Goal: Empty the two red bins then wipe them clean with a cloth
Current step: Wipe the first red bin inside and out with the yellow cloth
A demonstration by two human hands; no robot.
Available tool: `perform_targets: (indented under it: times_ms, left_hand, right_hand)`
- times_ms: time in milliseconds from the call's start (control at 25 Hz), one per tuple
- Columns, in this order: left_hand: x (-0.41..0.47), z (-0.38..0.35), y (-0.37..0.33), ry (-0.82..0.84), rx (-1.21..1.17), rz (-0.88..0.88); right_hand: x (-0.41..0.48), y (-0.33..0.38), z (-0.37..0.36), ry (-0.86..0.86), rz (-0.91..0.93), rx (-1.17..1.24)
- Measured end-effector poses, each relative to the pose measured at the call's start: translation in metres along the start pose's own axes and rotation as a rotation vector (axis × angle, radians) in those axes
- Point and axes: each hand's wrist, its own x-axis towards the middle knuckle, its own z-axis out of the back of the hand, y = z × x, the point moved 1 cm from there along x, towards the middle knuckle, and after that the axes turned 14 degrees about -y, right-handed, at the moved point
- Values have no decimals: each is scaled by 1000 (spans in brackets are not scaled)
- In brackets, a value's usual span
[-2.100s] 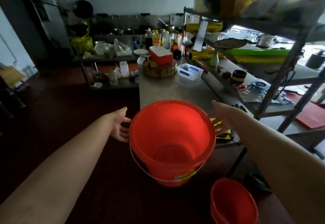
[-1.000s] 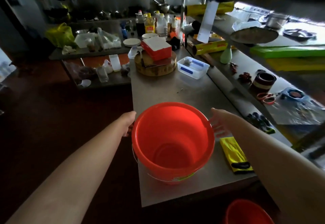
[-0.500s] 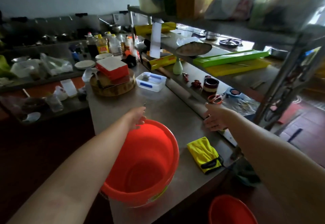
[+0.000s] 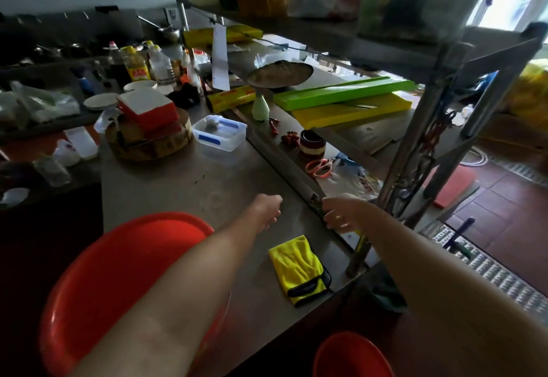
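Observation:
One red bin (image 4: 98, 282) stands empty on the near left corner of the steel table (image 4: 184, 187), and my left forearm crosses over its rim. A second red bin (image 4: 350, 356) sits on the floor below the table's near right edge. A folded yellow cloth (image 4: 298, 268) lies on the table between my arms. My left hand (image 4: 267, 210) hovers above the table past the bin, fingers loosely curled, holding nothing. My right hand (image 4: 341, 213) is over the table's right edge beside the shelf rail, fingers relaxed and empty.
A steel rack (image 4: 415, 145) on the right carries green and yellow boards, a cup and rubber bands. Further back on the table are a clear tub (image 4: 219, 135), a round wooden block with a red box (image 4: 145, 110), and bottles. Red floor tiles and a grate lie to the right.
The bin went from held in the air to standing on the table. Both hands let go of it and moved forward over the table; the view swung right.

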Motion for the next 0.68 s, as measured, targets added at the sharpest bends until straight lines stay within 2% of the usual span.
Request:
perform_targets:
  times_ms: [200, 440, 680]
  left_hand:
    - [23, -53, 49, -70, 56, 126]
    - [71, -102, 138, -137, 229, 233]
    - [107, -143, 197, -255, 271, 357]
  right_hand:
    - [50, -37, -21, -39, 4, -82]
    - [118, -103, -69, 85, -176, -108]
    - [163, -166, -102, 44, -244, -88]
